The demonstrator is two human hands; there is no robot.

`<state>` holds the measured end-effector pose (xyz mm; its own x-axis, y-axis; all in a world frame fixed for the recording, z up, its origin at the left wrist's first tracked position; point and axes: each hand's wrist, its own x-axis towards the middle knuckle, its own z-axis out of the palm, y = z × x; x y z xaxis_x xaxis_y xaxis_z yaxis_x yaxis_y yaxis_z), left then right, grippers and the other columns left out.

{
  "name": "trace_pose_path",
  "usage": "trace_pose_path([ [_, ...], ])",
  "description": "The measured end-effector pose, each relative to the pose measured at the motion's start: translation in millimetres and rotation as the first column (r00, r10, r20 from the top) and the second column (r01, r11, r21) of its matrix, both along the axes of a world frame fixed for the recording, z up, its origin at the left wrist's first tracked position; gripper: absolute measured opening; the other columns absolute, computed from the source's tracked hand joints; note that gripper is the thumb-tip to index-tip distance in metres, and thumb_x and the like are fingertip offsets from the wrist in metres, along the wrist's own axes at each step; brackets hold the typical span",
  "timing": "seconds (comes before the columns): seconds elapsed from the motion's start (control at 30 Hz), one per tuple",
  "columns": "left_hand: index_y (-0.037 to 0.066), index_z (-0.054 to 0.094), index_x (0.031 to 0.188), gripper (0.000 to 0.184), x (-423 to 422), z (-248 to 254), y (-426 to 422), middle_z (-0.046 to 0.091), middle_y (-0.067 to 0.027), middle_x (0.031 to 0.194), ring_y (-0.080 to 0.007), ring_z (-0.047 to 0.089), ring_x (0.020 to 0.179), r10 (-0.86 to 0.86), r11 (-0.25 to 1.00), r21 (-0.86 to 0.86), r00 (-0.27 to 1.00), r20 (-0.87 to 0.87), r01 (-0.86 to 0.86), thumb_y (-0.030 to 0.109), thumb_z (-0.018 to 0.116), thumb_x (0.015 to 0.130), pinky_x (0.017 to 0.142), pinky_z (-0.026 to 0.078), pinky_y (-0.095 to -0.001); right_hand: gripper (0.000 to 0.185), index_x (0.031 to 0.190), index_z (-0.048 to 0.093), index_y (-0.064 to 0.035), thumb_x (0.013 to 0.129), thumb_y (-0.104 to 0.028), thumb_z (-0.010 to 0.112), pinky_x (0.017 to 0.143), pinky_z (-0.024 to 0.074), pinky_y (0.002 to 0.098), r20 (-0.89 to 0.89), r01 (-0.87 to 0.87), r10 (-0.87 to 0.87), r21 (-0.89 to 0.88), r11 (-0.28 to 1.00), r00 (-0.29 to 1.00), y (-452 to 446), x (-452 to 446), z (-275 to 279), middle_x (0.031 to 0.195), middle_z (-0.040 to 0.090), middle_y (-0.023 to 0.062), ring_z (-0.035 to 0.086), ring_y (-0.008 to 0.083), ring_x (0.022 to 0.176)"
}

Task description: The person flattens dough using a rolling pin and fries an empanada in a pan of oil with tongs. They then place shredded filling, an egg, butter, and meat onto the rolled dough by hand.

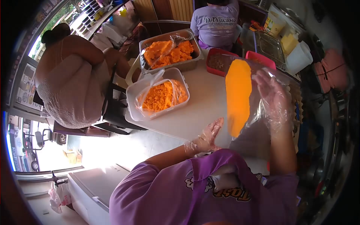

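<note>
A long, flat, smooth orange sheet [239, 97], which looks like rolled-out dough, is in front of me over the right part of the table. Clear plastic film [257, 112] shows along its right side. My right hand [273, 97], in a loose clear plastic glove, is beside the sheet's right edge with its fingers stretched out. My left hand [208, 137], also gloved, is near the lower left edge, fingers extended and nothing visible in them. Whether either hand touches the film is unclear.
A plastic tub [131, 105] of orange crumbly mass and a metal tray [195, 63] of orange dough stand on the white table [198, 101]. A red container [212, 69] with brownish filling sits behind. One person [71, 82] sits left; another [214, 26] is at the back.
</note>
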<state>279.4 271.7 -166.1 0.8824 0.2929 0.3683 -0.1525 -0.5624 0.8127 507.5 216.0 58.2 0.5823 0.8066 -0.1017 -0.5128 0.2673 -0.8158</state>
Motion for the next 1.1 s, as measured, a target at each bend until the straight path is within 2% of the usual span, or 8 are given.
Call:
trace_pose_path([
  [0.33, 0.002, -0.001, 0.143, 0.127, 44, -22, 23, 0.019, -0.0267, 0.145, -0.0432, 0.027, 0.132, 0.281, 0.959, -0.158, 0.867, 0.412, -0.235, 0.022, 0.087, 0.053, 0.107, 0.027, -0.0484, 0.043, 0.132, 0.027, 0.0118, 0.096, -0.009, 0.037, 0.11, 0.0324, 0.04, 0.014, 0.353, -0.376, 0.317, 0.88, 0.926, -10, -43, 69, 0.135, 0.035, 0.0264, 0.037, 0.0335, 0.127],
  [0.4, 0.002, 0.004, 0.143, 0.123, 40, -13, 52, 0.023, -0.0259, 0.143, -0.0433, 0.03, 0.129, 0.29, 0.926, 0.116, 0.875, 0.388, -0.359, 0.022, 0.086, 0.054, 0.105, 0.029, -0.0489, 0.042, 0.133, 0.026, 0.0119, 0.097, -0.008, 0.035, 0.11, 0.0315, 0.0409, 0.104, 0.37, -0.432, 0.364, 0.855, 0.896, -24, -51, 76, 0.136, 0.033, 0.0266, 0.035, 0.034, 0.129],
  [0.47, 0.001, 0.009, 0.143, 0.119, 35, -18, 45, 0.027, -0.0251, 0.141, -0.0434, 0.034, 0.126, 0.284, 0.851, 0.341, 0.896, 0.341, -0.399, 0.023, 0.084, 0.054, 0.104, 0.031, -0.0494, 0.043, 0.134, 0.024, 0.012, 0.098, -0.011, 0.029, 0.111, 0.0295, 0.0424, -0.01, 0.351, -0.399, 0.499, 0.793, 0.917, -44, -57, 80, 0.14, 0.028, 0.027, 0.031, 0.035, 0.131],
  [0.5, 0.001, 0.009, 0.143, 0.119, 35, -14, 9, 0.027, -0.0251, 0.141, -0.0434, 0.034, 0.126, 0.264, 0.888, 0.29, 0.911, 0.316, -0.358, 0.023, 0.084, 0.054, 0.104, 0.031, -0.0494, 0.046, 0.134, 0.025, 0.0114, 0.098, -0.017, 0.028, 0.111, 0.0292, 0.0426, -0.012, -0.029, 0.058, 0.76, 0.649, 0.998, -62, -41, 63, 0.139, 0.029, 0.0278, 0.03, 0.0342, 0.132],
  [0.63, 0.006, 0.029, 0.134, 0.088, 39, 25, 26, 0.042, -0.0182, 0.127, -0.0335, 0.046, 0.114, 0.2, 0.923, -0.363, 0.964, 0.175, -0.126, 0.026, 0.078, 0.064, 0.094, 0.04, -0.0423, 0.047, 0.133, 0.029, 0.0106, 0.097, -0.019, 0.031, 0.106, 0.0354, 0.0402, 0.184, 0.288, -0.435, 0.52, 0.804, 0.881, -86, -79, 80, 0.133, 0.037, 0.0278, 0.038, 0.033, 0.127],
  [0.8, 0.012, 0.055, 0.124, 0.053, 32, 70, 62, 0.062, -0.0096, 0.11, -0.0211, 0.06, 0.099, 0.099, 0.489, -0.872, 0.994, 0.046, -0.008, 0.029, 0.07, 0.076, 0.082, 0.051, -0.0334, 0.045, 0.127, 0.04, 0.0091, 0.094, -0.021, 0.038, 0.09, 0.0459, 0.0351, 0.571, 0.663, -0.68, 0.289, 0.691, 0.46, -91, -100, 93, 0.115, 0.054, 0.0259, 0.054, 0.03, 0.109],
  [0.97, 0.011, 0.054, 0.125, 0.052, -11, 57, 110, 0.061, -0.0128, 0.111, -0.0253, 0.06, 0.1, 0.066, 0.675, -0.702, 0.966, -0.249, -0.227, 0.025, 0.068, 0.077, 0.084, 0.05, -0.034, 0.029, 0.101, 0.059, 0.0068, 0.087, -0.018, 0.053, 0.064, 0.0504, 0.0312, 0.734, 0.85, -0.66, 0.236, 0.47, 0.161, -137, -63, 71, 0.083, 0.065, 0.0186, 0.064, 0.0232, 0.064],
  [1.1, 0.01, 0.052, 0.126, 0.051, -44, 47, 148, 0.061, -0.016, 0.112, -0.0295, 0.06, 0.1, 0.106, 0.824, -0.43, 0.845, -0.524, -0.369, 0.021, 0.066, 0.078, 0.087, 0.049, -0.0346, 0.023, 0.088, 0.061, 0.003, 0.084, -0.019, 0.055, 0.057, 0.0473, 0.0241, 0.685, 0.731, -0.438, -0.204, 0.651, 0.581, -143, -5, 38, 0.07, 0.066, 0.013, 0.065, 0.02, 0.061],
])
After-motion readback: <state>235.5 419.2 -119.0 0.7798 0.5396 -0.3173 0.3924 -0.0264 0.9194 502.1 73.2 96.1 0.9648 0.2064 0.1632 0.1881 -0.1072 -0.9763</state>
